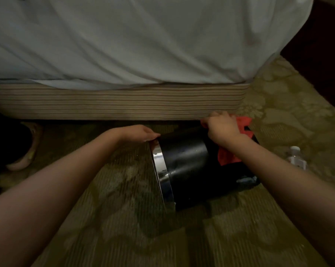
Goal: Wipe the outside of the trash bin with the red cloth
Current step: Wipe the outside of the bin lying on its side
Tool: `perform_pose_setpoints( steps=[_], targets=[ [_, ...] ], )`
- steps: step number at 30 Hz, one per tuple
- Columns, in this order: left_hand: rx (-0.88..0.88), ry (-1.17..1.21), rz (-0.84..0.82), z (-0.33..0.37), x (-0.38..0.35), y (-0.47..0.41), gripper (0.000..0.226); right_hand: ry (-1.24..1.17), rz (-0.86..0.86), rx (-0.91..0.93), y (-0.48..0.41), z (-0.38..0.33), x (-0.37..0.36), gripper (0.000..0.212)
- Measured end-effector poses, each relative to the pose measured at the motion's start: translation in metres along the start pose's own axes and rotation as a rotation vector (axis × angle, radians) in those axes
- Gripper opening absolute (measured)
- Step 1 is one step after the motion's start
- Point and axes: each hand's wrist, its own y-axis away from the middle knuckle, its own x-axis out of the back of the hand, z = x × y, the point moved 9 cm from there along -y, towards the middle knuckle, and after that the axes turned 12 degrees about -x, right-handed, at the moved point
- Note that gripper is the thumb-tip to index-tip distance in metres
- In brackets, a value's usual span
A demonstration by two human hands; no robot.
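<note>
Bare forearms reached in from both lower corners over the dim, olive-patterned carpet (114, 218), and between them the round black trash bin with a polished chrome rim band (185, 160) lay on its side, rim toward the left hand and base toward the right. At the far top edge of that rim the left hand (141, 132) was closed in a light pinch, fingertips touching the chrome, apparently steadying the bin against rolling. Over the upper curve of the bin, near its base end, the right hand (221, 125) was curled tight around the crumpled red cloth (228, 156), which spilled out beyond the knuckles and also hung down beneath the wrist against the black wall; how much of the palm pressed on the bin could not be told. Wiping looked to be under way on the top and far side of the shell. Next would probably come a stroke along the wall toward the chrome rim, with the left hand turning the bin to bring the carpet-side face up, since that part seemed unreached. Just beyond both hands ran the striped beige bed base (114, 103) under a white sheet (143, 39), close enough to crowd the far stroke. Out past the right forearm a clear plastic bottle (295, 156) lay on the carpet.
</note>
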Motion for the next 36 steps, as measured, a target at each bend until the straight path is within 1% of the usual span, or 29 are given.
perform_pose_setpoints(
  steps=[1, 4, 6, 8, 9, 10, 11, 12, 14, 16, 17, 18, 20, 22, 25, 29, 32, 36],
  targets=[
    [-0.003, -0.007, -0.003, 0.000, 0.000, -0.001, 0.033, -0.033, 0.013, 0.061, 0.007, -0.018, 0.000, 0.044],
    [0.009, -0.013, 0.020, 0.000, 0.004, -0.003, 0.033, -0.204, 0.044, 0.356, 0.038, -0.079, 0.004, 0.049],
    [0.033, 0.001, 0.020, -0.002, 0.003, -0.003, 0.034, -0.310, 0.038, 0.456, 0.050, -0.091, 0.012, 0.048],
    [0.035, 0.002, 0.020, 0.002, -0.001, -0.003, 0.034, -0.361, 0.079, 0.423, 0.048, -0.071, 0.021, 0.049],
    [0.022, -0.027, 0.056, 0.006, 0.002, -0.004, 0.036, -0.363, 0.101, 0.368, 0.045, -0.052, 0.024, 0.054],
    [-0.004, -0.076, 0.126, 0.014, 0.008, -0.006, 0.038, -0.390, 0.113, 0.308, 0.042, -0.031, 0.026, 0.058],
    [-0.041, -0.135, 0.217, 0.025, 0.016, -0.008, 0.042, -0.445, 0.124, 0.251, 0.041, -0.009, 0.028, 0.058],
    [-0.090, -0.202, 0.306, 0.039, 0.023, -0.009, 0.046, -0.494, 0.147, 0.200, 0.040, 0.011, 0.028, 0.052],
    [-0.217, -0.389, 0.437, 0.077, 0.026, -0.013, 0.048, -0.460, 0.231, 0.114, 0.043, 0.044, 0.025, 0.038],
    [-0.329, -0.594, 0.480, 0.112, 0.008, -0.020, 0.050, -0.364, 0.260, 0.029, 0.046, 0.070, 0.013, 0.035],
    [-0.355, -0.671, 0.447, 0.124, -0.008, -0.026, 0.054, -0.323, 0.241, -0.008, 0.047, 0.081, 0.006, 0.037],
    [-0.347, -0.720, 0.379, 0.130, -0.026, -0.034, 0.060, -0.290, 0.208, -0.027, 0.048, 0.089, -0.002, 0.040],
    [-0.264, -0.748, 0.237, 0.127, -0.056, -0.050, 0.072, -0.253, 0.138, -0.011, 0.049, 0.100, -0.019, 0.046],
    [-0.208, -0.794, 0.216, 0.122, -0.063, -0.060, 0.080, -0.230, 0.093, 0.046, 0.050, 0.104, -0.030, 0.051],
    [-0.194, -0.898, 0.257, 0.122, -0.060, -0.064, 0.080, -0.215, 0.047, 0.078, 0.045, 0.103, -0.039, 0.053],
    [-0.283, -1.044, 0.283, 0.123, -0.074, -0.047, 0.076, -0.224, -0.009, 0.079, 0.029, 0.102, -0.043, 0.053],
    [-0.426, -1.204, 0.269, 0.124, -0.099, -0.013, 0.078, -0.264, -0.051, 0.072, 0.018, 0.100, -0.042, 0.053],
    [-0.549, -1.523, 0.143, 0.096, -0.149, 0.026, 0.091, -0.259, -0.064, 0.078, 0.008, 0.096, -0.041, 0.054]
  ],
)
